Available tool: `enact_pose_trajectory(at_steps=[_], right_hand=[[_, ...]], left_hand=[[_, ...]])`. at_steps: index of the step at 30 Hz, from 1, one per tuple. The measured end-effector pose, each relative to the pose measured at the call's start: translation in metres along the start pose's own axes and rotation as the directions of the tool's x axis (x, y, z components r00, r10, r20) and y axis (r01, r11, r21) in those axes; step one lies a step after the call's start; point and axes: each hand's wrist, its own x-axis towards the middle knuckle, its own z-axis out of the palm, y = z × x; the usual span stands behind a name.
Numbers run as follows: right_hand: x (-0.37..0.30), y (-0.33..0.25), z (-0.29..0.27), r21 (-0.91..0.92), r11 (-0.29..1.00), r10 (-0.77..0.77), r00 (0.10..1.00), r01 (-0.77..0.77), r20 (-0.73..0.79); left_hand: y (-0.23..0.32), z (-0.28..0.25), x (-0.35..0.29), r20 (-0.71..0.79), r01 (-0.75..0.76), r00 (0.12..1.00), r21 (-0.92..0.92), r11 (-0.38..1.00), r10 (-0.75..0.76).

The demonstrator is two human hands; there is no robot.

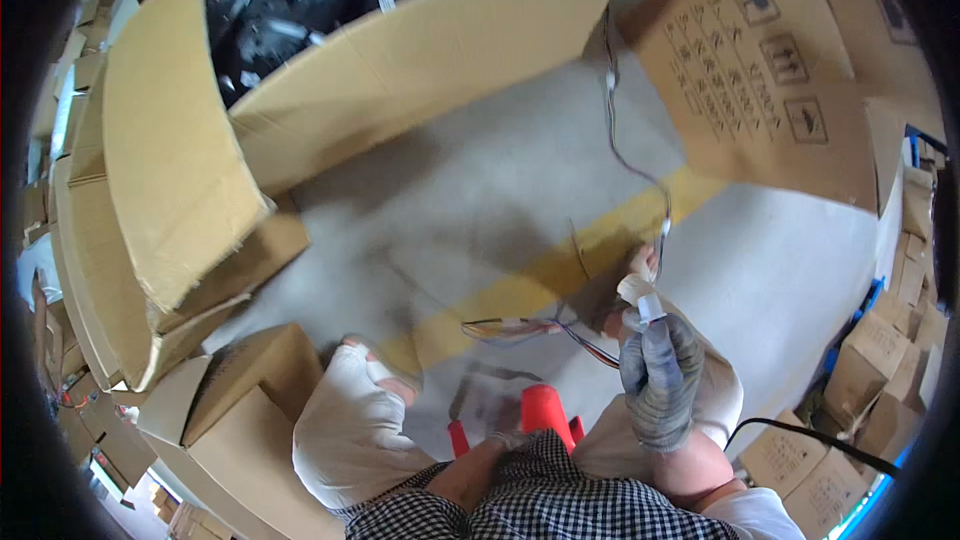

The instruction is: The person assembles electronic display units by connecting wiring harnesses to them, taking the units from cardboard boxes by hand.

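Observation:
My right hand (660, 380), in a grey work glove, is raised above my right knee. Its fingers are closed on a white wire connector (651, 308). Multicoloured wires (590, 345) run out to the left beside that hand, over the yellow floor stripe. A long thin cable (618, 140) with small white plugs hangs from the box edge down to near the same hand. Low in my lap, my left hand (508, 439) is blurred and partly covered by checkered cloth; its fingers cannot be made out. Just beyond it is a red object (543, 408), its kind unclear.
A large open carton (420, 50) ahead holds a jumble of black parts and wires (290, 20). A printed carton flap (760, 80) juts in at the right. Another open carton (250, 430) stands by my left leg. Stacked boxes (860, 370) line the right side.

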Motion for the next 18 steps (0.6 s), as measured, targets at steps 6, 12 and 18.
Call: enact_pose_trajectory(at_steps=[6, 12, 18], right_hand=[[0.071, -0.062, -0.020, -0.286, 0.881, -0.412, 0.908, 0.378, -0.069], [0.103, -0.143, -0.045, -0.019, 0.792, -0.593, 0.761, 0.610, -0.265], [0.085, -0.118, -0.035, 0.268, 0.745, -0.525, 0.785, 0.610, -0.328]], left_hand=[[0.028, -0.038, -0.055, -0.063, -0.052, 0.997, 0.009, 0.999, 0.053], [0.083, -0.136, -0.064, -0.296, -0.091, 0.950, 0.039, 0.995, 0.099], [0.042, -0.166, -0.115, -0.628, -0.320, 0.569, 0.425, 0.847, 0.530]])
